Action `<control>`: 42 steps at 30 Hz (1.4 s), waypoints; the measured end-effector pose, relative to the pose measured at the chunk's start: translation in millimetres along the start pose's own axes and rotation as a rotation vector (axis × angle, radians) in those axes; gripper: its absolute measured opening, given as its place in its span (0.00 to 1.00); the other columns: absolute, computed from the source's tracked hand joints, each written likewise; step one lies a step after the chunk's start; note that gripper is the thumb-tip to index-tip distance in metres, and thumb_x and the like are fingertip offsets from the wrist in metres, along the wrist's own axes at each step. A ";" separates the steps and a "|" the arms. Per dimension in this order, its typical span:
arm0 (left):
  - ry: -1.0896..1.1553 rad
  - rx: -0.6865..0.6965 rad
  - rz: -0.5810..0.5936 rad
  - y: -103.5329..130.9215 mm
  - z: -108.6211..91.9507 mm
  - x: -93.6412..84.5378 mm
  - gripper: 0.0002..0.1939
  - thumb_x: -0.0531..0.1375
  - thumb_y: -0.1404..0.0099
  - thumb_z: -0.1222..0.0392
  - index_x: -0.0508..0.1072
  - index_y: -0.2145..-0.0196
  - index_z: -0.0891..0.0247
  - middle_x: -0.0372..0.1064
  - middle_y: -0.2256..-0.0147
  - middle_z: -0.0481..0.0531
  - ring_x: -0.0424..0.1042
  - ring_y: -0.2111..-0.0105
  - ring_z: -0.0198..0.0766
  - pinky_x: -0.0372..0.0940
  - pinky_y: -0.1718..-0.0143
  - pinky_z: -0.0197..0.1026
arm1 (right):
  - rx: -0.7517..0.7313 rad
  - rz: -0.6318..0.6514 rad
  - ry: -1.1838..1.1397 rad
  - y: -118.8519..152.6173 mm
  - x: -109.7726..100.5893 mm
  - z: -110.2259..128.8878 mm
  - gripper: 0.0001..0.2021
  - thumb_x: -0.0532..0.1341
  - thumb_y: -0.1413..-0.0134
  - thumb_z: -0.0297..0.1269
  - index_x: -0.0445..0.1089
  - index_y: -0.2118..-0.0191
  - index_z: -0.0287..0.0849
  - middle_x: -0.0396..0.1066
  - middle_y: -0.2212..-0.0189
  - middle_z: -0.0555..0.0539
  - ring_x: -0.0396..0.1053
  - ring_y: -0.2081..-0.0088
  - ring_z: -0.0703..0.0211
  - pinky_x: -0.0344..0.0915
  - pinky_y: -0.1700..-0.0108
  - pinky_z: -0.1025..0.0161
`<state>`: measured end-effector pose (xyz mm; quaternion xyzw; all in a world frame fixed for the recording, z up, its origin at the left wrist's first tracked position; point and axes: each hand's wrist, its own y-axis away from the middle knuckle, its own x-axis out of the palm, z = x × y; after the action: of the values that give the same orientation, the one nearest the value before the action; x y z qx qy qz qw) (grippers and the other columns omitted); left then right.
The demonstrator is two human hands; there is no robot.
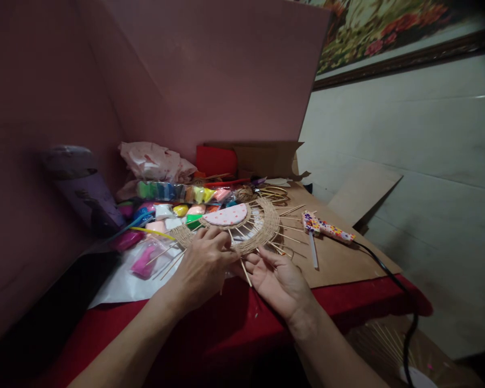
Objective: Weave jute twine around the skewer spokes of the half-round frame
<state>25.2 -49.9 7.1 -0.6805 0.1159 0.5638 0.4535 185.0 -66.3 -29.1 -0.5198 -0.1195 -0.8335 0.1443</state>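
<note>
A half-round fan-like piece of woven twine (271,229) with thin wooden sticks radiating outward lies in front of me. At its centre sits a pale pink half-circle of fabric (228,214) with red dots. My left hand (206,264) is palm down on the near edge, its fingers curled and pinching the twine rim by the sticks. My right hand (281,280) is turned palm up at the same edge. Its fingers curl beneath the rim, around a protruding stick (246,272), with the thumb above. The fingertips of both hands are partly hidden.
A flower-patterned glue gun (327,227) lies on the cardboard (339,261) at right, its black cord (382,264) running off the table edge. Colourful clay packets (165,191) and a pink cloth bundle (156,161) are behind. A purple cylindrical container (83,188) stands left.
</note>
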 end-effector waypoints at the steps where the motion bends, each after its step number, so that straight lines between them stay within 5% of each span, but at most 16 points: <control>1: -0.006 -0.012 -0.014 0.2 -0.2 -0.8 0.09 0.56 0.40 0.65 0.76 0.66 0.55 0.67 0.68 0.53 0.61 0.63 0.42 0.56 0.62 0.47 | -0.002 -0.008 0.002 0.1 0.2 -0.1 0.12 0.50 0.42 0.28 0.64 0.54 0.37 0.74 0.68 0.43 0.73 0.63 0.56 0.67 0.55 0.51; 8: -0.024 -0.094 -0.108 2.2 1.3 -4.7 0.08 0.57 0.42 0.66 0.76 0.68 0.58 0.68 0.71 0.53 0.61 0.66 0.42 0.57 0.64 0.47 | 0.014 -0.057 -0.007 1.2 2.1 0.4 0.10 0.48 0.40 0.29 0.64 0.56 0.37 0.74 0.70 0.43 0.73 0.68 0.57 0.66 0.54 0.50; 15: 0.003 -0.111 -0.121 0.8 1.6 -2.8 0.09 0.57 0.44 0.69 0.75 0.76 0.60 0.68 0.74 0.51 0.61 0.67 0.41 0.56 0.65 0.45 | 0.048 -0.036 0.027 1.5 -1.8 2.0 0.13 0.45 0.38 0.33 0.64 0.56 0.35 0.74 0.65 0.39 0.73 0.62 0.55 0.63 0.51 0.50; 20: 0.124 -0.213 -0.212 3.2 7.7 -10.7 0.12 0.55 0.46 0.75 0.74 0.74 0.62 0.68 0.73 0.50 0.62 0.65 0.40 0.57 0.63 0.45 | 0.052 -0.063 0.008 2.0 -2.6 2.9 0.13 0.46 0.38 0.32 0.63 0.54 0.35 0.74 0.63 0.39 0.72 0.61 0.55 0.61 0.48 0.49; 28: 0.025 -0.222 -0.026 3.3 9.5 -16.6 0.07 0.59 0.44 0.66 0.75 0.76 0.59 0.69 0.72 0.50 0.61 0.63 0.43 0.55 0.63 0.46 | 0.046 -0.051 0.001 2.4 -3.7 3.9 0.12 0.47 0.39 0.32 0.65 0.56 0.36 0.74 0.63 0.40 0.70 0.54 0.51 0.58 0.46 0.47; 42: -0.145 -0.131 -0.027 2.8 13.5 -4.7 0.06 0.58 0.42 0.65 0.72 0.75 0.63 0.68 0.71 0.52 0.61 0.63 0.44 0.56 0.62 0.47 | 0.034 -0.045 -0.007 3.5 -2.9 3.9 0.11 0.48 0.40 0.32 0.66 0.60 0.36 0.74 0.63 0.38 0.70 0.54 0.52 0.59 0.47 0.47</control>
<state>12.7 -43.0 10.5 -0.6674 0.0366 0.6119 0.4229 190.8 -67.9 -29.8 -0.5175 -0.1459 -0.8325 0.1337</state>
